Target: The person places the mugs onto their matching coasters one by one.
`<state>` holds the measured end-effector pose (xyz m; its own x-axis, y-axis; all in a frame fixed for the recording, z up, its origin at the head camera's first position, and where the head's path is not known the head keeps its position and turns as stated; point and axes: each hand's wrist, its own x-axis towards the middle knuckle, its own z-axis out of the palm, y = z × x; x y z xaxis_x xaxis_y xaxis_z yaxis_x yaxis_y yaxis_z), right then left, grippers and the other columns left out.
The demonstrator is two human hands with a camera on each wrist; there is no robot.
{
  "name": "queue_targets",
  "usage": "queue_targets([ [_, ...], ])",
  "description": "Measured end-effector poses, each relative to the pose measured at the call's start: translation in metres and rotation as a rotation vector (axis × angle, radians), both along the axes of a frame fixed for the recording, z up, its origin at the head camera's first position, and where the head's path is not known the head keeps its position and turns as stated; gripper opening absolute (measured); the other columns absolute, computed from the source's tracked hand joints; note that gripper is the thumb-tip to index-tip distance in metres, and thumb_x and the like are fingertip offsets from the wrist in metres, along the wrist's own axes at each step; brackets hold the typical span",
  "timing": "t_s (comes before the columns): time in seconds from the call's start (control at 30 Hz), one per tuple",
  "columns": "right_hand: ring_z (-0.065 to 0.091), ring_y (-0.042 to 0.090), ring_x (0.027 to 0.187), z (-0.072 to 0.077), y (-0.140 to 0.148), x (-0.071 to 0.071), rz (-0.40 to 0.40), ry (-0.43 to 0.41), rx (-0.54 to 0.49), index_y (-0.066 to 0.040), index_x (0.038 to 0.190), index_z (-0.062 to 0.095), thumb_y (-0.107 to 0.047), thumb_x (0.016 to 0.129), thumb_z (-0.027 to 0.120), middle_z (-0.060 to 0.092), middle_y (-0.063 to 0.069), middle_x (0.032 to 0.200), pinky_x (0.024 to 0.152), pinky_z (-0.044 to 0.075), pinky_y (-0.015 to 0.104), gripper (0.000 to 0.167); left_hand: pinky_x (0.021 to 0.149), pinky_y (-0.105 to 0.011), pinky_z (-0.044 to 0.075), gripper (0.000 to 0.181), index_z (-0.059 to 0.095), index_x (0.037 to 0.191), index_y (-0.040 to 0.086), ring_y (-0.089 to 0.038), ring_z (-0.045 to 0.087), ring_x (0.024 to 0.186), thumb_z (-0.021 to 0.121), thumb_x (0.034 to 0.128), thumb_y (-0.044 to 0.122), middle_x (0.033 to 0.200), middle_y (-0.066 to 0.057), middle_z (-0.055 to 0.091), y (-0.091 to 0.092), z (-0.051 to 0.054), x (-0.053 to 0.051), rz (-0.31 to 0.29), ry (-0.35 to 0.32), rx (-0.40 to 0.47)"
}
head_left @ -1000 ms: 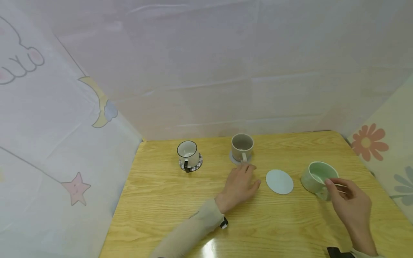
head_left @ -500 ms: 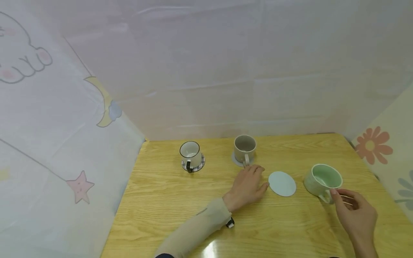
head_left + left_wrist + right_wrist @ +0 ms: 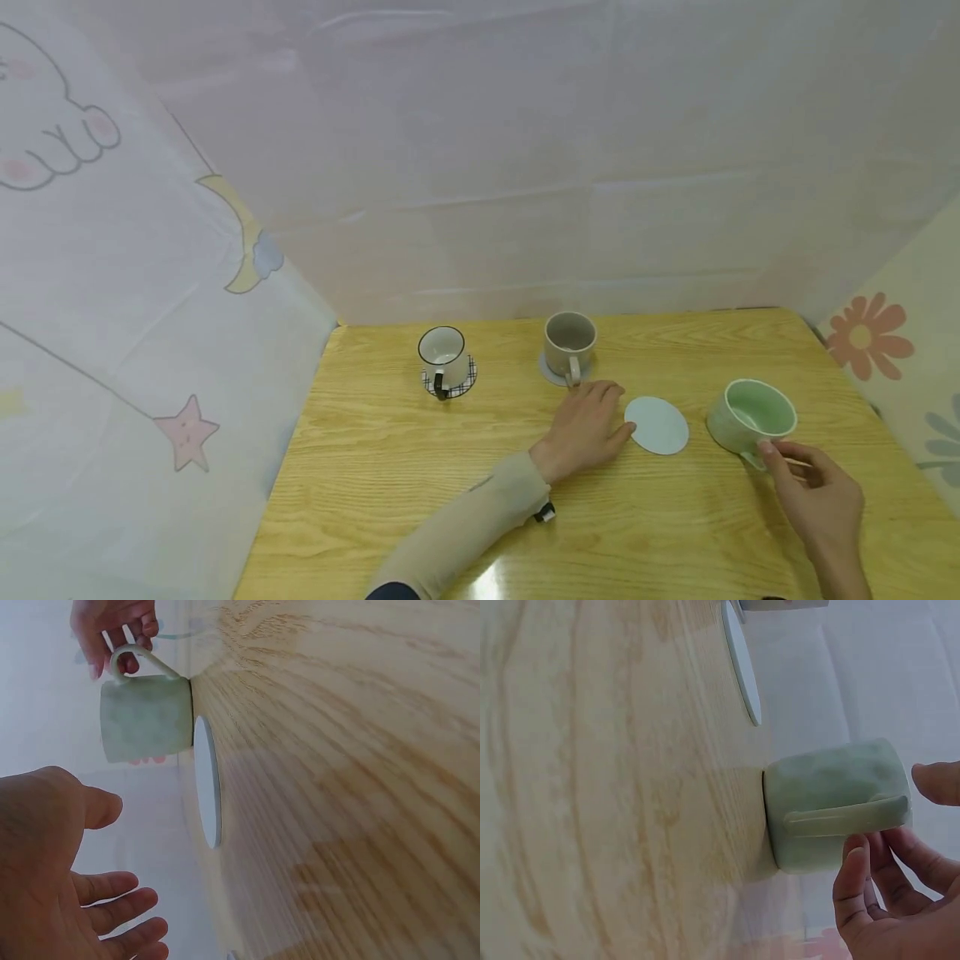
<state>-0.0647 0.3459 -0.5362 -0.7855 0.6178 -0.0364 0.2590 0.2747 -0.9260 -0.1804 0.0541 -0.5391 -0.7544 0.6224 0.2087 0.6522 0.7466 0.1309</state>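
Observation:
A pale green mug [image 3: 731, 427] stands upright on the wooden table at the right, its handle [image 3: 844, 817] towards the person. The right hand [image 3: 816, 492] is at that handle; in the right wrist view its bent fingers touch or nearly touch the handle from one side, while the thumb stays apart near the rim. Left of the mug lies a round pale blue coaster [image 3: 657, 426] with nothing on it. Beside the coaster is the left hand [image 3: 585, 427], fingers loosely extended and holding nothing; its thumb tip overlaps the coaster's edge in the head view, contact unclear.
A beige-grey mug [image 3: 570, 343] sits on a grey coaster [image 3: 553, 375] just beyond the left hand. Farther left, a white mug [image 3: 444, 354] with black rim and handle rests on a checked coaster [image 3: 468, 379]. A printed sheet [image 3: 465, 167] hangs behind the table [image 3: 360, 467].
The left hand has shifted rightwards to the pale blue coaster. Slightly nearer the green mug's handle, the right hand now covers more of it. The head view has shifted a little.

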Motion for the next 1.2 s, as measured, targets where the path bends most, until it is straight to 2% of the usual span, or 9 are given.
queue_targets([
  [0.1, 0.067, -0.008, 0.069, -0.002, 0.006, 0.002, 0.053, -0.03, -0.011, -0.027, 0.096, 0.081, -0.028, 0.098, 0.08, 0.071, -0.03, 0.077, 0.056, 0.053, 0.013, 0.003, 0.118, -0.028, 0.047, 0.057, 0.054, 0.151, 0.016, -0.014, 0.055, 0.143, 0.054, 0.1085, 0.054, 0.153, 0.003, 0.058, 0.005, 0.001, 0.001, -0.006, -0.008, -0.032],
  [0.23, 0.065, -0.005, 0.071, -0.003, 0.014, 0.004, 0.121, -0.069, -0.004, -0.035, 0.098, 0.079, -0.036, 0.103, 0.072, 0.069, -0.028, 0.077, 0.058, 0.053, 0.014, 0.009, 0.121, -0.026, 0.042, 0.06, 0.053, 0.153, 0.015, -0.011, 0.052, 0.146, 0.052, 0.1087, 0.056, 0.155, 0.004, 0.056, 0.012, 0.002, 0.002, -0.022, -0.025, -0.071],
  [0.4, 0.063, -0.004, 0.072, -0.004, 0.017, 0.002, 0.144, -0.099, -0.017, -0.035, 0.096, 0.08, -0.039, 0.104, 0.07, 0.069, -0.02, 0.074, 0.062, 0.052, 0.013, 0.013, 0.124, -0.025, 0.04, 0.063, 0.05, 0.158, 0.016, -0.011, 0.049, 0.149, 0.048, 0.1096, 0.057, 0.16, 0.003, 0.052, 0.016, -0.001, 0.002, -0.03, -0.055, -0.102],
  [0.57, 0.063, -0.003, 0.072, -0.005, 0.017, 0.001, 0.153, -0.109, -0.026, -0.033, 0.094, 0.081, -0.04, 0.104, 0.07, 0.07, -0.021, 0.074, 0.062, 0.051, 0.013, 0.016, 0.124, -0.025, 0.038, 0.067, 0.046, 0.161, 0.016, -0.01, 0.047, 0.151, 0.047, 0.1093, 0.059, 0.164, 0.004, 0.049, 0.019, -0.004, 0.002, -0.024, -0.065, -0.129],
  [0.7, 0.067, -0.001, 0.074, -0.008, 0.017, 0.002, 0.201, -0.053, -0.144, -0.023, 0.097, 0.085, -0.034, 0.106, 0.069, 0.076, -0.022, 0.08, 0.063, 0.053, 0.014, 0.021, 0.125, -0.026, 0.038, 0.07, 0.042, 0.164, 0.017, -0.01, 0.045, 0.153, 0.046, 0.1092, 0.061, 0.167, 0.004, 0.045, 0.023, -0.004, 0.002, -0.036, -0.068, -0.173],
  [0.83, 0.075, 0.0, 0.076, -0.012, 0.018, 0.003, 0.256, 0.053, -0.311, -0.014, 0.1, 0.085, -0.026, 0.107, 0.068, 0.08, -0.017, 0.087, 0.064, 0.058, 0.016, 0.022, 0.125, -0.027, 0.038, 0.073, 0.038, 0.167, 0.019, -0.011, 0.042, 0.155, 0.043, 0.1091, 0.063, 0.17, 0.005, 0.04, 0.026, -0.005, 0.001, -0.033, -0.081, -0.217],
  [0.97, 0.078, 0.004, 0.078, -0.015, 0.017, 0.002, 0.297, 0.122, -0.374, -0.01, 0.101, 0.084, -0.019, 0.107, 0.067, 0.082, -0.012, 0.091, 0.067, 0.061, 0.019, 0.02, 0.126, -0.028, 0.037, 0.072, 0.038, 0.167, 0.021, -0.011, 0.04, 0.156, 0.044, 0.1085, 0.063, 0.171, 0.008, 0.038, 0.027, -0.009, -0.001, -0.013, -0.102, -0.225],
  [1.2, 0.079, 0.007, 0.079, -0.02, 0.016, 0.002, 0.342, 0.17, -0.42, -0.005, 0.104, 0.082, -0.012, 0.107, 0.066, 0.082, -0.008, 0.094, 0.067, 0.062, 0.02, 0.018, 0.125, -0.03, 0.039, 0.072, 0.038, 0.167, 0.022, -0.013, 0.04, 0.156, 0.046, 0.1083, 0.062, 0.171, 0.008, 0.038, 0.028, -0.017, -0.001, -0.009, -0.114, -0.225],
])
